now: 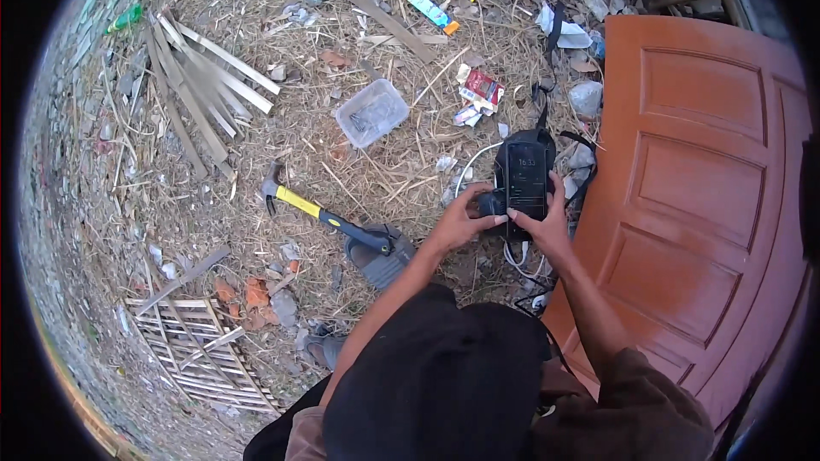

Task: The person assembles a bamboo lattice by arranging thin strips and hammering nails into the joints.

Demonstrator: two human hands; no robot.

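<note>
Phone (526, 177), screen lit, is held upright over the dry grass (256, 137) beside an orange door (709, 171). It is pinched at its lower edge by the left hand (464, 220) and clasped from the right by the right hand (547, 226). At nine o'clock from it a hammer (329, 216) is seen; at eleven, a clear tub (371, 112).

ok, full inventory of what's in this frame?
phone: 1, black, screen lit, centre right, in both hands
door: 1, reddish-brown, panelled, lying flat at right
hammer: 1, yellow and black handle, on straw, centre
plastic tub: 1, clear, above hammer
wood strips: a bundle, pale, upper left
slatted panel: 1, pale, lower left
litter: several wrappers, mixed colours, along top
left hand: 1, at phone's lower left
right hand: 1, at phone's lower right
</note>
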